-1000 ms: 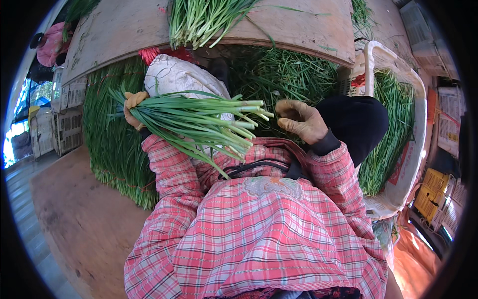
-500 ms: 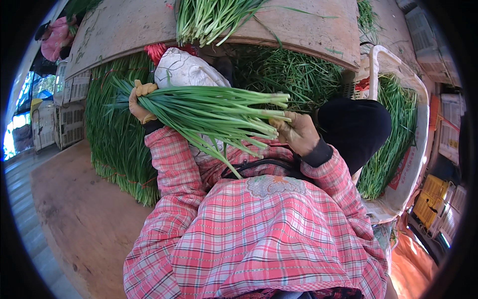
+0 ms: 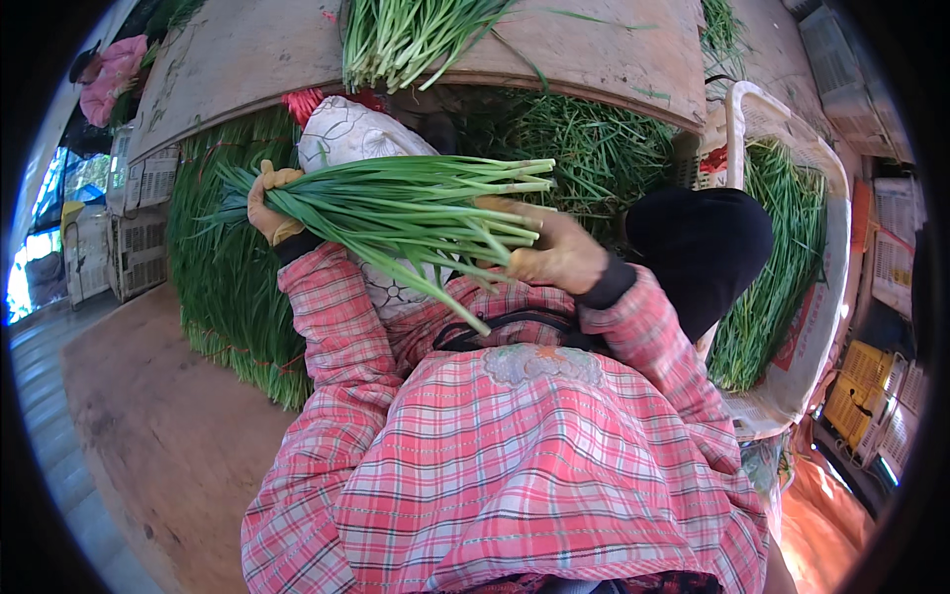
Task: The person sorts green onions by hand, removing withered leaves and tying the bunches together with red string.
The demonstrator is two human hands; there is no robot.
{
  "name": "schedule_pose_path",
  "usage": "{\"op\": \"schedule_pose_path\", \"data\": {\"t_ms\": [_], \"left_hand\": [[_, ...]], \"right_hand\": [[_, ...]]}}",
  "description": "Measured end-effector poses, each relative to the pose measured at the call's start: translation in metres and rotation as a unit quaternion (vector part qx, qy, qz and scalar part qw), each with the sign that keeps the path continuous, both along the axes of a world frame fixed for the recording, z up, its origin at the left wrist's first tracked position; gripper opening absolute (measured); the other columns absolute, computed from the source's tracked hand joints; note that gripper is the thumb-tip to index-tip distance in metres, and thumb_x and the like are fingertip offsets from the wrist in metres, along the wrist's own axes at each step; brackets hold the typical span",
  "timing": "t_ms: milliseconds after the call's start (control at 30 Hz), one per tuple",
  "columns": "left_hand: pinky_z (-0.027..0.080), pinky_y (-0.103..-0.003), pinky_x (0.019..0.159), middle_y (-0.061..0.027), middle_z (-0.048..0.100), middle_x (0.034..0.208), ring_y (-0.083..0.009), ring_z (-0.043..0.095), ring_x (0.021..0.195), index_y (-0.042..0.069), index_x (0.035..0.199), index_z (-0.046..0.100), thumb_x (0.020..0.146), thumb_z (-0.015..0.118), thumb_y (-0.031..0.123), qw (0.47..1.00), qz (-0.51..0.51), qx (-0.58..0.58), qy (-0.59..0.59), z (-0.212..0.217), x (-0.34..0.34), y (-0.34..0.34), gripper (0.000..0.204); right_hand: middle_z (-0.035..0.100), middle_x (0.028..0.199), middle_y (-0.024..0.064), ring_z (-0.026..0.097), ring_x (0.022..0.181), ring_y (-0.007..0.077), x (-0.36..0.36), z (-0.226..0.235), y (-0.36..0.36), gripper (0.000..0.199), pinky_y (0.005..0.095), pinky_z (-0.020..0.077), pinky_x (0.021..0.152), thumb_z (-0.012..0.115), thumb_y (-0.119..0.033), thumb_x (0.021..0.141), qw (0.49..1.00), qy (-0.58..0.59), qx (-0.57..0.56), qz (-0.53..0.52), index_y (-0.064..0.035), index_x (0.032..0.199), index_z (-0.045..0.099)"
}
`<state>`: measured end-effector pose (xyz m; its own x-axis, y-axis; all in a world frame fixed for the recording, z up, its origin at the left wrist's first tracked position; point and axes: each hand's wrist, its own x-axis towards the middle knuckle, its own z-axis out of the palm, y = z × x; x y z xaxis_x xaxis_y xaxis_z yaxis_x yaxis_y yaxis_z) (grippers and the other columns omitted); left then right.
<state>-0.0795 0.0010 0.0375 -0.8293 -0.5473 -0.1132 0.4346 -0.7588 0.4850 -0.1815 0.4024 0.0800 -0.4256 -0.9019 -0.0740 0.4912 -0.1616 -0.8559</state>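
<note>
Right hand (image 3: pixel 556 252) in tan glove closed on cut ends of green onion bunch (image 3: pixel 396 208). Left hand (image 3: pixel 269 206) clamps leafy end. Bunch held level above lap. Beyond: white patterned sack (image 3: pixel 351 134), stacked greens (image 3: pixel 223 267), more greens on far edge of wooden bench (image 3: pixel 247 54). White crate (image 3: pixel 792 297) at right.

SITE: produce packing area | EVIDENCE: green onion piles (image 3: pixel 228 287) below left hand (image 3: pixel 269 206); white plastic crate (image 3: pixel 826 327) of greens beyond right hand (image 3: pixel 554 252); wooden board (image 3: pixel 247 59) above; stacked crates (image 3: pixel 139 243) at left.
</note>
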Motion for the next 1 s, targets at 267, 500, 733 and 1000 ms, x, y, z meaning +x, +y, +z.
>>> {"op": "schedule_pose_path", "data": {"t_ms": [267, 500, 733, 1000], "left_hand": [[0.034, -0.029, 0.059, 0.0005, 0.039, 0.064, -0.0147, 0.038, 0.059, 0.002, 0.098, 0.051, 0.078, 0.051, 0.005, 0.994, 0.082, -0.006, -0.077, 0.006, 0.006, 0.006, 0.021], [0.036, -0.029, 0.058, 0.0005, 0.041, 0.063, -0.0143, 0.038, 0.057, -0.001, 0.102, 0.053, 0.079, 0.053, 0.009, 0.997, 0.053, -0.031, -0.052, 0.009, 0.003, 0.012, 0.025], [0.041, -0.030, 0.066, 0.0003, 0.045, 0.068, -0.0144, 0.045, 0.064, 0.000, 0.103, 0.054, 0.080, 0.057, 0.010, 0.996, 0.079, -0.046, -0.005, 0.033, -0.009, 0.043, 0.026], [0.041, -0.033, 0.070, -0.0003, 0.047, 0.069, -0.0155, 0.046, 0.067, -0.001, 0.104, 0.054, 0.083, 0.055, 0.011, 0.996, 0.048, -0.071, 0.004, 0.028, -0.007, 0.037, 0.025]], "right_hand": [[0.057, 0.069, 0.0007, 0.046, 0.058, 0.0051, -0.004, 0.027, 0.050, 0.017, 0.0183, 0.0369, 0.051, 0.059, -0.008, 0.088, 0.993, 0.034, 0.069, -0.089, 0.0039, 0.098, 0.063], [0.058, 0.111, 0.0106, 0.056, 0.098, 0.0168, -0.015, 0.011, 0.048, 0.047, 0.0284, 0.0465, 0.083, 0.065, -0.016, 0.083, 0.993, 0.045, 0.103, -0.039, 0.0054, 0.122, 0.050], [0.065, 0.101, 0.0085, 0.060, 0.091, 0.0147, -0.003, -0.006, -0.020, 0.028, 0.0279, 0.0483, 0.082, 0.066, -0.011, 0.083, 0.988, 0.011, 0.116, -0.105, 0.0024, 0.108, 0.059], [0.061, 0.107, 0.0088, 0.059, 0.094, 0.0157, 0.002, -0.014, -0.021, 0.037, 0.0299, 0.0481, 0.087, 0.063, -0.004, 0.083, 0.983, -0.146, 0.017, -0.110, 0.0016, 0.117, 0.052]]}}
